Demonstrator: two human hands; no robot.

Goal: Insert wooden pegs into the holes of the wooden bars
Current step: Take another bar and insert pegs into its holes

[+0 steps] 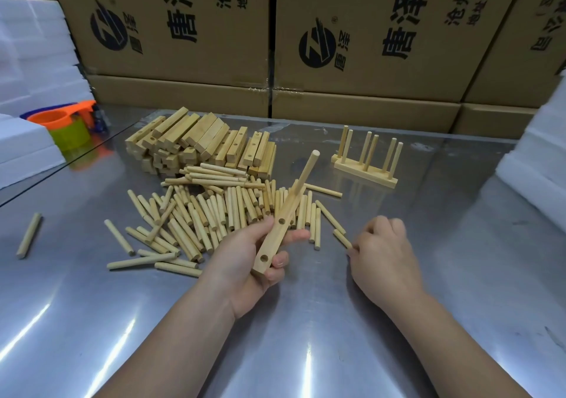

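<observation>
Gripping a bar (273, 242) in my left hand (242, 267); my right hand (382, 255) pinches a peg (342, 238) just right of the pile (199, 214).

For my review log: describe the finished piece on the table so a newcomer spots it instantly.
Start at the steel table, then find the stack of bars at its far side. Right of that stack, the finished piece stands alone: a base with six pegs upright, while the loose pegs nearby lie flat.

On the table (428, 275) the pile of pegs (214, 214) lies before the stack of bars (199, 140). A bar with upright pegs (366, 165) stands right of the stack. Cardboard boxes (367, 45) stand behind all.
</observation>
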